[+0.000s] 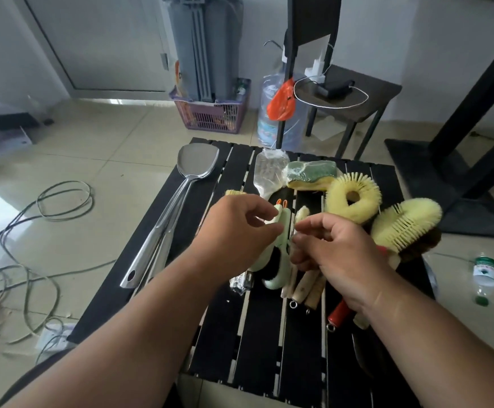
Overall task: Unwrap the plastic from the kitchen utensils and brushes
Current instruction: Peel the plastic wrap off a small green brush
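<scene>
Cables (34,231) loop across the tiled floor at far left, beside the black slatted worktop (263,343); along the worktop's left edge lies a steel spatula (175,207), blade away from the person, bare of wrapping, with a second steel handle just under it. Next comes the left hand (237,231), hovering over the middle of the worktop with thumb and forefinger curled toward a pale green brush (281,231) that has black bristles and small orange tips; whether the fingers actually pinch it or any film on it cannot be told. Behind this brush a utensil wrapped in clear plastic (269,172) lies flat, and just to its right is a green and yellow sponge (313,173) in film. The right hand (337,248) sits close beside the left, fingers loosely curled above a bundle of wooden-handled brushes (307,287), its grip unclear too. Further right two round yellow bristle brushes (354,198) rest side by side, a red handle (338,315) showing under the wrist, and a small bottle (485,275) lies on the floor
</scene>
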